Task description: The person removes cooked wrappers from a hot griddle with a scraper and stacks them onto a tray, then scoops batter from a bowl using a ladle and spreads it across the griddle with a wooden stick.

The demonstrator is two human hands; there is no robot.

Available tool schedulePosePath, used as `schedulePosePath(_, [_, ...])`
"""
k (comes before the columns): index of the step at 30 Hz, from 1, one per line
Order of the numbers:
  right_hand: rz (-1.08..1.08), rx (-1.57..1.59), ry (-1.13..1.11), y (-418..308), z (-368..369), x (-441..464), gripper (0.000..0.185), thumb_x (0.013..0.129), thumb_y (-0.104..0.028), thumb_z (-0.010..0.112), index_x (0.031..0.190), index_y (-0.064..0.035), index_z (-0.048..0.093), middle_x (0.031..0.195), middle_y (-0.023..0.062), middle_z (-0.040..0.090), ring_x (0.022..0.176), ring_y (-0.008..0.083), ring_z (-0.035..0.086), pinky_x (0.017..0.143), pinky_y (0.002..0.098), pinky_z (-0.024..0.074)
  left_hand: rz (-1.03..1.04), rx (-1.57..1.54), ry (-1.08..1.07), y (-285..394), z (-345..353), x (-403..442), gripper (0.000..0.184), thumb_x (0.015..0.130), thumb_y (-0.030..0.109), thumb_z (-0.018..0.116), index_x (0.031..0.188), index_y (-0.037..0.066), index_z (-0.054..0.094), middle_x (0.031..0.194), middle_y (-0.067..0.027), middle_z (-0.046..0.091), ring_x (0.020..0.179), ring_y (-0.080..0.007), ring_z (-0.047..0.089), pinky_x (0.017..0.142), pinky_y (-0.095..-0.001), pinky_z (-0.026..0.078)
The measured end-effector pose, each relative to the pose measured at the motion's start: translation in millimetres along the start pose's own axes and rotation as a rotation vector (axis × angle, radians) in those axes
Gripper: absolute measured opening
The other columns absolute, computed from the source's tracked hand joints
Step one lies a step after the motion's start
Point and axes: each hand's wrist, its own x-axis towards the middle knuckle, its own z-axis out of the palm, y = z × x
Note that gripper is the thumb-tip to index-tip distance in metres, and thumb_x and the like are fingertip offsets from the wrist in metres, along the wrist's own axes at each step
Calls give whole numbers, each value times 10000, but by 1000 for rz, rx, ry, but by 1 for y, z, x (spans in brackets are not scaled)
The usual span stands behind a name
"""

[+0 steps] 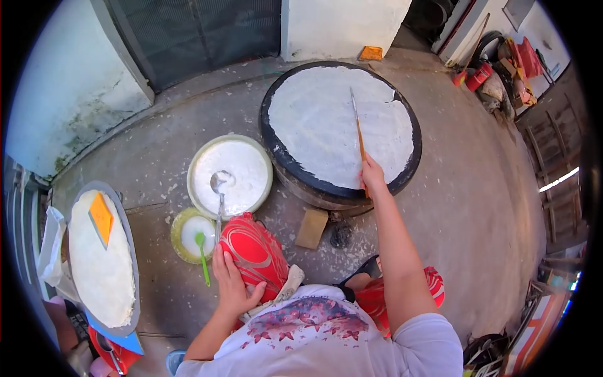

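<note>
My right hand (373,174) is closed around the wooden handle of a long, thin spatula (357,119). Its narrow blade points away from me over a wide round griddle (276,157) with a black rim. A thin white sheet of batter (314,119) covers most of the griddle, ragged along its edge and slightly lifted at the upper right. My left hand (233,283) rests on my red-trousered left knee (251,251), fingers stretched out and holding nothing. Just beyond it stands a large basin of white batter (200,195) with a metal ladle (221,188) in it.
A smaller yellow-green bowl (179,242) holds white liquid and a green spoon (202,251). At left, a stack of pale flat sheets (103,270) lies on an oval board, an orange scraper (100,217) on top. A brown block (311,229) sits by the griddle's base.
</note>
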Motion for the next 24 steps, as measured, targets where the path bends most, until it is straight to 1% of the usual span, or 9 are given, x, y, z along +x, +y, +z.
schedulePosePath(5, [-280, -695, 156, 10, 8, 38, 455, 843, -203, 403, 1292, -150, 354, 760, 156, 592, 590, 257, 584, 553, 342, 474, -1, 9, 5, 1, 0, 1, 952, 637, 333, 644, 1321, -42, 98, 1322, -325, 131, 1226, -471, 163, 982, -540, 149])
schedulePosePath(7, [-204, -1096, 301, -14, 4, 16, 364, 861, -229, 364, 1191, -135, 484, 837, 211, 599, 869, 340, 576, 737, 423, 449, -9, 7, 2, 1, 0, 1, 953, 639, 339, 643, 1321, -41, 98, 1323, -325, 127, 1226, -471, 162, 981, -540, 150])
schedulePosePath(11, [-210, -1089, 400, -21, -5, 20, 330, 840, -227, 390, 1111, -131, 552, 844, 192, 610, 861, 305, 586, 729, 426, 450, -16, 4, 7, -1, 0, -1, 957, 639, 344, 643, 1323, -39, 93, 1325, -324, 124, 1225, -471, 164, 980, -540, 150])
schedulePosePath(16, [-269, -440, 130, 6, 15, 5, 347, 804, -184, 457, 1134, -124, 544, 883, 160, 624, 881, 293, 584, 742, 361, 457, -29, 11, 16, -4, -1, -1, 961, 639, 344, 640, 1325, -36, 85, 1323, -325, 126, 1223, -469, 168, 980, -539, 151])
schedulePosePath(17, [-111, -214, 96, -4, 10, -12, 361, 825, -166, 458, 1179, -190, 525, 616, -9, 500, 419, 71, 390, 331, 237, 322, -31, 9, 15, -4, -1, -2, 961, 639, 344, 640, 1325, -36, 85, 1323, -325, 126, 1223, -469, 168, 980, -539, 151])
schedulePosePath(18, [-111, -216, 96, 7, 3, -5, 361, 825, -166, 458, 1179, -190, 525, 616, -9, 500, 419, 71, 390, 331, 237, 322, -28, 8, 15, -4, -2, -2, 959, 639, 344, 638, 1325, -36, 86, 1322, -324, 127, 1224, -469, 167, 980, -539, 151])
schedulePosePath(21, [-309, -256, 295, 60, -14, 30, 370, 828, -155, 462, 1193, -184, 510, 613, -12, 484, 408, 72, 370, 328, 237, 314, -22, 2, 14, -4, -2, -1, 956, 641, 345, 636, 1325, -36, 88, 1323, -323, 127, 1225, -469, 164, 981, -539, 151])
schedulePosePath(23, [-1114, -539, 340, 85, -13, 38, 387, 841, -163, 452, 1227, -176, 475, 644, 1, 520, 426, 77, 395, 351, 235, 342, -13, 5, 17, -5, -2, -1, 956, 640, 345, 637, 1326, -32, 87, 1325, -320, 126, 1229, -467, 159, 982, -539, 151])
schedulePosePath(24, [-1114, -542, 341, 86, -14, 37, 387, 841, -163, 452, 1227, -176, 475, 644, 1, 520, 426, 77, 395, 351, 235, 342, -6, 7, 21, -6, -2, -1, 958, 640, 344, 638, 1327, -28, 85, 1325, -319, 125, 1231, -466, 156, 983, -539, 151])
